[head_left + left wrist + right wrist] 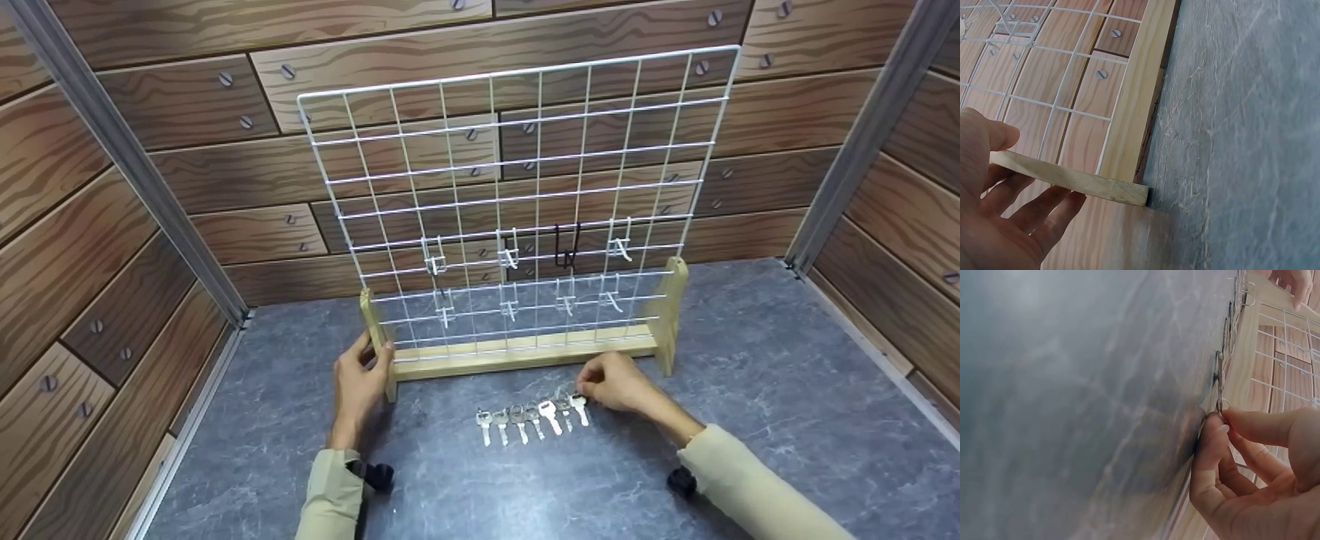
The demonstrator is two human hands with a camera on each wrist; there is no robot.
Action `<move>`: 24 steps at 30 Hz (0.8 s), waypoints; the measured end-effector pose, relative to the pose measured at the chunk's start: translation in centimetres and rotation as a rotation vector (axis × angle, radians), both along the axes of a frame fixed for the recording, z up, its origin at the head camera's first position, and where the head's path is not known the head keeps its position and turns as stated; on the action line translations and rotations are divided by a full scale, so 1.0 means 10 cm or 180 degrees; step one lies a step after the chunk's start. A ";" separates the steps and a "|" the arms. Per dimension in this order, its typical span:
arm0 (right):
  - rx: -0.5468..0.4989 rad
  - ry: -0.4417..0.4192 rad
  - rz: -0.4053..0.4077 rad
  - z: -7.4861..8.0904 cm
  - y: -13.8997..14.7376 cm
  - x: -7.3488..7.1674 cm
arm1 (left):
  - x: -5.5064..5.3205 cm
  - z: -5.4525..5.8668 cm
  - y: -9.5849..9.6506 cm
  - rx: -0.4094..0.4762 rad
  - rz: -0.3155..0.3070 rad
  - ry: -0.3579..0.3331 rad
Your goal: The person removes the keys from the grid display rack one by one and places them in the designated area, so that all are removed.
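Observation:
My left hand (358,386) holds the left wooden side piece (1081,181) of a stand, thumb on one face and fingers on the other. The stand bears an upright white wire grid (492,116). In front of its wooden base bar (517,364) lies a row of several silver keys (523,425) on the grey surface. At the row's right end, my right hand (616,382) pinches the small ring of the last key (578,407) between thumb and index finger. That ring (1226,403) shows at the fingertips in the right wrist view; the key's blade is hard to make out there.
Two rows of small hooks hang on the lower grid, mostly white ones (509,259) and a black one (567,253). The stand's right side piece (670,315) is upright. Wood-patterned walls (810,120) enclose the grey tabletop (480,495) at the back and sides.

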State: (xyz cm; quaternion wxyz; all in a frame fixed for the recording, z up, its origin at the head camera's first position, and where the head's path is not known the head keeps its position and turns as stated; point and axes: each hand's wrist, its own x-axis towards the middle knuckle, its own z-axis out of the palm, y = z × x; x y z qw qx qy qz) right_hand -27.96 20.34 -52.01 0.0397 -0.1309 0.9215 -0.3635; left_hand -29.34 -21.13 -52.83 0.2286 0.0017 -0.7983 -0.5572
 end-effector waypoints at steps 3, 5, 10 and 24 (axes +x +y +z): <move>0.0025 0.0022 0.0054 0.00 0.01 0.00 | 0.00 0.00 0.00 0.0004 -0.0015 -0.0009; 0.0036 0.0042 0.0100 0.01 0.01 0.00 | 0.00 0.00 0.00 0.0008 -0.0024 -0.0013; 0.0098 0.0059 0.0179 0.02 0.01 0.00 | 0.00 0.00 0.00 -0.0006 -0.0012 -0.0018; 0.0181 0.0222 0.0129 0.02 -0.02 -0.02 | 0.01 0.01 0.00 -0.0026 -0.0001 -0.0027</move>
